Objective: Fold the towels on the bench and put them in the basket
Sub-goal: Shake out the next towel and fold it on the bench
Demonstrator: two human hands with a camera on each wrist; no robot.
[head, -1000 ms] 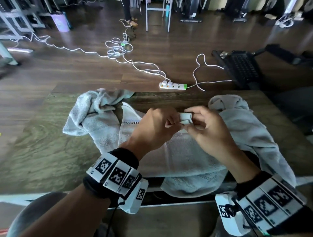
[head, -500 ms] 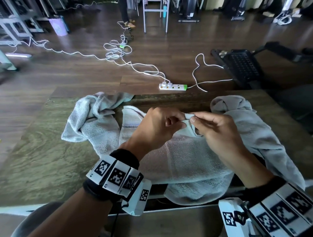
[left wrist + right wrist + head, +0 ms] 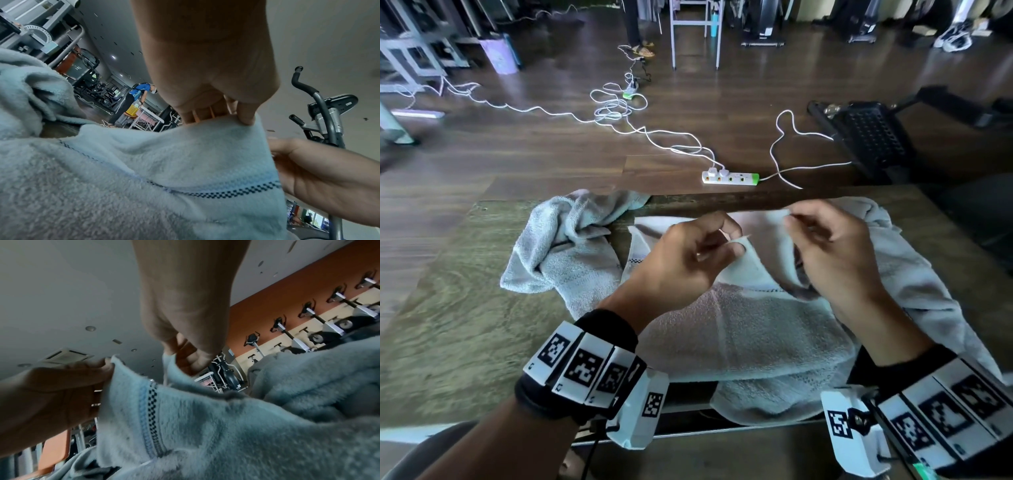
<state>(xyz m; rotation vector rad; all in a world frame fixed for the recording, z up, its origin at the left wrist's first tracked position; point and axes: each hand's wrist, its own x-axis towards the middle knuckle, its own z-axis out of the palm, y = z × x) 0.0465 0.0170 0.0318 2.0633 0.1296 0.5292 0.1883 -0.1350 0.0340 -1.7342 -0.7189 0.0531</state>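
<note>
Left hand (image 3: 685, 260) pinches one corner of the pale towel (image 3: 743, 339); right hand (image 3: 832, 246) pinches the neighbouring corner, both lifted just above the surface (image 3: 458, 325). The terry looks soft, light and floppy, so the hemmed corners seem the surest hold. Two more towels lie crumpled alongside. No basket shows.

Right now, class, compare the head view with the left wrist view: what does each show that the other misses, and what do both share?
Only the head view shows the bench, the crumpled towel at its left, a third towel at its right, and the power strip on the floor. Only the left wrist view shows the ceiling, an exercise bike and a distant person. Both show the left hand and right hand pinching the edge of the middle towel with its checked stripe.
</note>
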